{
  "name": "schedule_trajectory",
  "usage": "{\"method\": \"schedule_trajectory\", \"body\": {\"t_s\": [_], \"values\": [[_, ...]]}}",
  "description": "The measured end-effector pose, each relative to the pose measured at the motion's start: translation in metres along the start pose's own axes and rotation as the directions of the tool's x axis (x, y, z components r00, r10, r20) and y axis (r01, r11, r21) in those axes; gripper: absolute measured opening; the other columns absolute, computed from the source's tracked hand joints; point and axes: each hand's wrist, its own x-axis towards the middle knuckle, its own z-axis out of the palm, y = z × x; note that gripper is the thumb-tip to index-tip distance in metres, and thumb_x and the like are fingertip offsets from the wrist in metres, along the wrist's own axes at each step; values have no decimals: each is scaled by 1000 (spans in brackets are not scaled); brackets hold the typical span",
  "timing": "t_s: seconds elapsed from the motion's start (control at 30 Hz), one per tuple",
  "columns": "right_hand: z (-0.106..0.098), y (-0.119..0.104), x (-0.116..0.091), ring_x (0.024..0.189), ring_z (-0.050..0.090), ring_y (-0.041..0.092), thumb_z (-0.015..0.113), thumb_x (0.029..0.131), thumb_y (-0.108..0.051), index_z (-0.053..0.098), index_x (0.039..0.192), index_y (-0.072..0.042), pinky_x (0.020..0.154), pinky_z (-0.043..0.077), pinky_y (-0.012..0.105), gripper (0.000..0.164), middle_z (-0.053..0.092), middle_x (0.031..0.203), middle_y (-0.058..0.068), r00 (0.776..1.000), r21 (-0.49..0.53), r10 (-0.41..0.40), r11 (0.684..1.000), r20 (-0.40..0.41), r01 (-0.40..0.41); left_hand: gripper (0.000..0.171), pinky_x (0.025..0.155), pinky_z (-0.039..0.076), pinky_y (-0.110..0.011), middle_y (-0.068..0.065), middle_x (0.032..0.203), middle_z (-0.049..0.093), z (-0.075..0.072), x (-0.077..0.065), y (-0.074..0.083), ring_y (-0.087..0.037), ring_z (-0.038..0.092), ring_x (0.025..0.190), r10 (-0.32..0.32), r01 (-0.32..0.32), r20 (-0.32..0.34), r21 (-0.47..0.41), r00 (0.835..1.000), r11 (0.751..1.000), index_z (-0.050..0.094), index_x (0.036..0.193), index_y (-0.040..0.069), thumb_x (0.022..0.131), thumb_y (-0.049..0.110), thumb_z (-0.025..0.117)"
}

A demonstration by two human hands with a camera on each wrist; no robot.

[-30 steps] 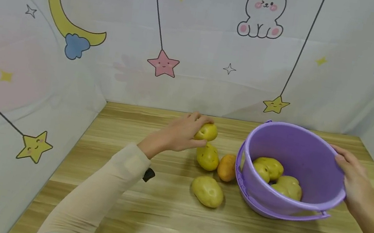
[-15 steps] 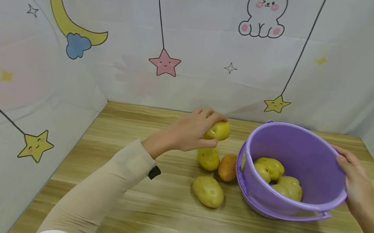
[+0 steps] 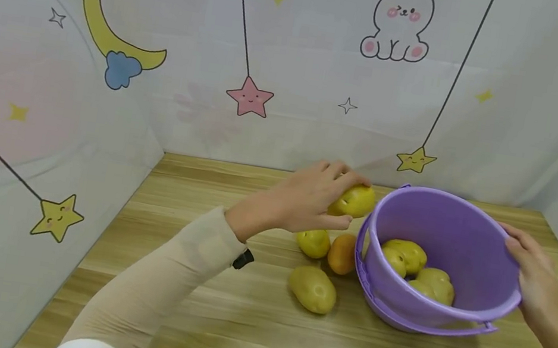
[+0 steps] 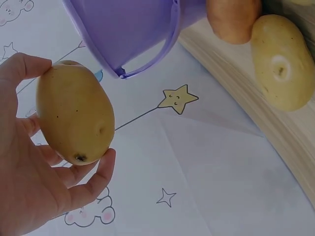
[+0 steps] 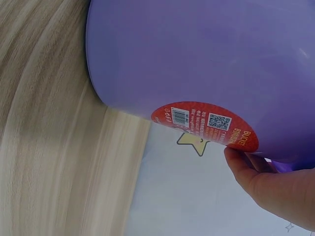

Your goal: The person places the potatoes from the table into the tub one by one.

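My left hand (image 3: 310, 197) grips a yellow potato (image 3: 356, 201) in the air, just left of the bucket's rim. The left wrist view shows this potato (image 4: 75, 113) between thumb and fingers, with a dark spot on its end. My right hand (image 3: 534, 278) holds the right rim of a purple bucket (image 3: 445, 223), which is tilted toward me. Several potatoes (image 3: 433, 284) lie inside. In the right wrist view, the fingers (image 5: 241, 167) touch the bucket wall beside a red label (image 5: 206, 123).
Left of the bucket, on the wooden table (image 3: 214, 320), lie a yellow potato (image 3: 313, 243), an orange-brown potato (image 3: 342, 254) and a larger pale potato (image 3: 313, 289). The bucket's handle (image 3: 418, 326) hangs down its near side. A printed white cloth (image 3: 303, 81) walls the back and sides.
My left hand has carried the potato right and slightly up, away from the potato below it and toward the bucket's rim. My right hand keeps its hold on the bucket.
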Motion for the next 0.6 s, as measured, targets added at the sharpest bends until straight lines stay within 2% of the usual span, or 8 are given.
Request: {"method": "schedule_trajectory", "body": {"t_s": [0.17, 0.3, 0.47, 0.6], "values": [[-3, 0, 6, 80, 69, 11, 34, 107, -3, 69, 121, -21, 62, 55, 23, 42, 70, 106, -5, 1000, 9, 3, 1000, 1, -3, 61, 92, 43, -36, -6, 140, 45, -7, 11, 12, -25, 45, 120, 38, -38, -15, -1, 999, 999, 36, 150, 26, 97, 48, 55], [-4, 1, 10, 82, 69, 11, 34, 107, -3, 69, 120, -20, 63, 55, 23, 42, 70, 107, -5, 1000, 34, 7, 999, 10, -7, 62, 89, 45, -36, -4, 144, 42, -10, 18, 21, -25, 44, 122, 56, -56, 6, -9, 998, 998, 35, 151, 26, 96, 48, 56], [-6, 3, 13, 80, 69, 11, 33, 107, -2, 69, 120, -20, 61, 55, 24, 42, 70, 105, -4, 1000, 38, 14, 999, 17, -14, 62, 96, 42, -36, -3, 146, 40, -10, 26, 31, -24, 42, 126, 89, -89, 10, -14, 996, 996, 34, 151, 27, 97, 50, 53], [-10, 5, 15, 81, 69, 11, 34, 107, -3, 69, 121, -20, 62, 55, 24, 41, 69, 106, -5, 1000, 32, 14, 999, 20, -14, 60, 97, 40, -35, -3, 143, 42, -10, 31, 38, -24, 43, 124, 120, -120, -13, -46, 993, 992, 37, 150, 26, 97, 47, 54]]}}
